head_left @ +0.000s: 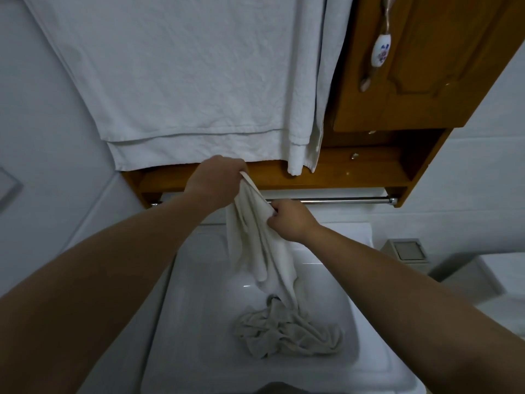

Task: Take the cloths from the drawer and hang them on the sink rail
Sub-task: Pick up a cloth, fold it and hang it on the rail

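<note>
Plainly, both hands' fingers are clamped on the white cloth (257, 237) at frame centre, left hand (217, 180) higher, right hand (289, 220) nearer the horizontal rail (341, 199) just behind.

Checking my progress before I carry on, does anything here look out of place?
Yes: a grey cloth lies crumpled in the sink basin instead of on the rail. The white cloth in both hands isn't hung yet either.
</note>
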`<state>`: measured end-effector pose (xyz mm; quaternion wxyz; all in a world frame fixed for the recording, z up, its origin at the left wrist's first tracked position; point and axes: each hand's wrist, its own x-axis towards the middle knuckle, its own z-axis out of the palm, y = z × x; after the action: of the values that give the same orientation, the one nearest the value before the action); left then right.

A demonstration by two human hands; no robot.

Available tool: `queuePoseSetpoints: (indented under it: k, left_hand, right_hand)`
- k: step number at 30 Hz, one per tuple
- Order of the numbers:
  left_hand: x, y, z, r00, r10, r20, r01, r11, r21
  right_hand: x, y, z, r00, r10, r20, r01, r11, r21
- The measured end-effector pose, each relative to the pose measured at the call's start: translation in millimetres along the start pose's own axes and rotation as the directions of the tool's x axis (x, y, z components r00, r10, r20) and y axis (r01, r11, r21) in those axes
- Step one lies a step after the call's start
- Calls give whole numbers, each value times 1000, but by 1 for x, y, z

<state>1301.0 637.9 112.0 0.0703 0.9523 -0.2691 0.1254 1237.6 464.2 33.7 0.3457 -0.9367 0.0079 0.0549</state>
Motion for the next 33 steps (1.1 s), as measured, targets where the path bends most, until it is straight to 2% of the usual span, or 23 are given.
queuePoseSetpoints:
  k: [3, 8, 13, 18, 23, 30, 33]
  left_hand:
    - [3, -16, -10, 999, -46, -28, 48, 996, 73]
    - [-2, -46, -6, 995, -100, 21, 96, 982, 166]
    - [-21, -62, 7, 976, -216, 23, 209, 961, 179]
    - [-41, -83, 18, 945, -322, 49, 305, 927, 220]
    - [-51, -75, 30, 947, -313, 75, 294, 937, 190]
    - [-63, -95, 33, 875, -479, 67, 474, 877, 80]
    - [-69, -91, 39, 840, -535, 89, 537, 843, -6]
  right_hand:
    - [-4, 12, 7, 999, 31, 11, -32, 999, 7]
    - [-7, 28, 3, 995, 85, 48, -83, 996, -42]
    - [-13, 55, -7, 983, 172, -61, -181, 961, -207]
    - [-21, 86, -17, 959, 248, -140, -275, 935, -226]
    - [-25, 89, -23, 919, 299, -257, -359, 904, -234]
    - [-33, 99, -27, 896, 350, -273, -401, 902, -161]
    - [-32, 85, -23, 878, 307, -368, -368, 923, -108]
